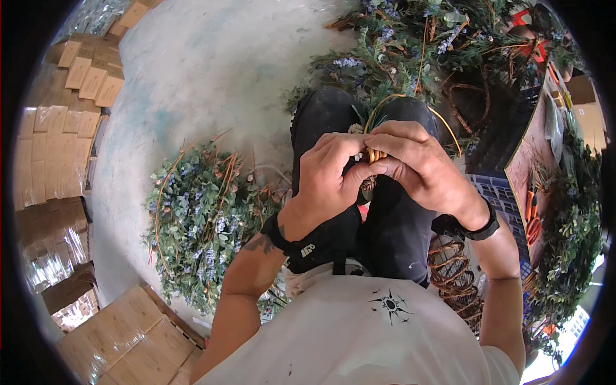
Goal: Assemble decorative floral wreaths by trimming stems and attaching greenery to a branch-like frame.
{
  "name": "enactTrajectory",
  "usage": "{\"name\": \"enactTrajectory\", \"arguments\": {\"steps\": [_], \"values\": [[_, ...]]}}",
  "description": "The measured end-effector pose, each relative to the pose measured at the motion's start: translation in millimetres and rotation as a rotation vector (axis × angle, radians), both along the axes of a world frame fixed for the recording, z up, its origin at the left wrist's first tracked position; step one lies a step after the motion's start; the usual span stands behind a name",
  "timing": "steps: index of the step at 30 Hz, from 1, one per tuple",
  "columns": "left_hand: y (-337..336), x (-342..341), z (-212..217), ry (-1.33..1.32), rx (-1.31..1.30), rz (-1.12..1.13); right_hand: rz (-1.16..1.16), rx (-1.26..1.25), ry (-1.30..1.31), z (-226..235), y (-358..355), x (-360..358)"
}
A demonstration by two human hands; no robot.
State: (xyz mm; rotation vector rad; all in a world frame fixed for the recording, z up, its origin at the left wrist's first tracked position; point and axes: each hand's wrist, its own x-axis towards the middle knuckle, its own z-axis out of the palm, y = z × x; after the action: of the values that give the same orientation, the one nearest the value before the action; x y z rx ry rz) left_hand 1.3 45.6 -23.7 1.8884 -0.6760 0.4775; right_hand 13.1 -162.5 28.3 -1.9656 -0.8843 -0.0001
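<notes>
The left hand and right hand meet above the person's knees, both with fingers curled and thumbs drawn in close together, pinching a small decorated piece with yellow-brown turns. Most of that piece is covered by the fingers, so its full shape and how each fingertip sits on it cannot be told. One pine cone shows just on the near side of the fingers, another on the far side, partly hidden. A thin yellow strand arches out over the right knee; its join with the piece is out of sight.

At the left, stacked cardboard cartons run into the dark rim of the view, some under shiny wrap; more cartons stand at the near left, cut off below. Their contents cannot be seen. At the right, a blue lattice-sided crate stands partly hidden beside the tabletop, and what it holds is unclear. A clear plastic bag and orange-handled scissors are at the tabletop. Leafy garlands with blue flowers lie on the floor at the left; the far greenery overlaps too densely to separate.
</notes>
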Motion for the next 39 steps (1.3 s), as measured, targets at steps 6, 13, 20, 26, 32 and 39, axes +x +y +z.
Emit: {"name": "enactTrajectory", "arguments": {"steps": [6,13,20,26,32,39], "values": [[4,-6,12,0.204,-0.048,-0.052,0.007,-0.116,0.042,8,5,0],[1,-3,-1,0.221,0.065,-0.026,0.018,-0.02,-0.182,-1,-2,-1],[-5,-8,-9,0.292,-0.113,0.008,-0.064,0.287,-0.02,-17,-3,-9],[-15,-4,4,0.235,-0.083,-0.1,-0.592,0.393,-0.102,-68,-238,-95],[-9,-2,6,0.335,-0.078,-0.151,-1.518,-0.942,0.096,-58,-464,-178],[-1,-6,4,0.357,-0.049,-0.101,-1.072,-1.247,0.178,-53,-494,-147]]}}
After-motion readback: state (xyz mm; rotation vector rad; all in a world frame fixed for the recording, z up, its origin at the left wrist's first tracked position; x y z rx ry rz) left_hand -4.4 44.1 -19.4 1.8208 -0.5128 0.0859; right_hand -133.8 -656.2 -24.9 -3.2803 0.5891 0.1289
